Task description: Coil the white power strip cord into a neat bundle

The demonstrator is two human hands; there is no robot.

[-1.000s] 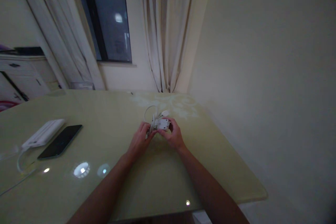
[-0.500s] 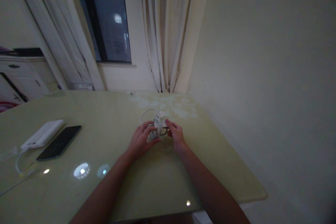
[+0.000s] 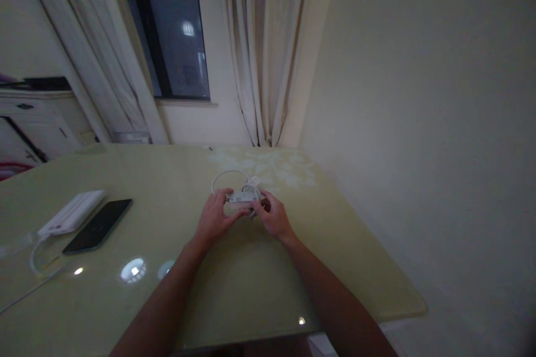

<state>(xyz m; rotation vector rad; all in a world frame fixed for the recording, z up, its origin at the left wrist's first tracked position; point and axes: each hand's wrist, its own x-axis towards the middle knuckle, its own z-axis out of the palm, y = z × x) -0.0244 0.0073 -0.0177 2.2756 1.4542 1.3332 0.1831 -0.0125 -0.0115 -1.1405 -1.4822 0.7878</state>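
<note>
Between my hands is a white power strip [image 3: 243,197], held lengthwise just over the table, with small markings on its face. Its white cord [image 3: 230,172] is bundled behind and around the right end, and one loose loop arcs out to the back left. My left hand [image 3: 213,216] grips the left end, thumb along the near side and fingers over the top. At the right end, my right hand [image 3: 274,216] closes round the strip and the bundled cord. Its fingertips are partly hidden.
On the left of the glossy table [image 3: 335,268] lie a white power bank [image 3: 73,213] with a cable [image 3: 36,259] and a dark phone [image 3: 98,226]. A wall [image 3: 419,122] runs along the right side. Curtains [image 3: 262,56] hang behind the table.
The power strip has turned so its long face lies level between my hands. My left hand has shifted slightly left onto its end, and the cord loop has spread left.
</note>
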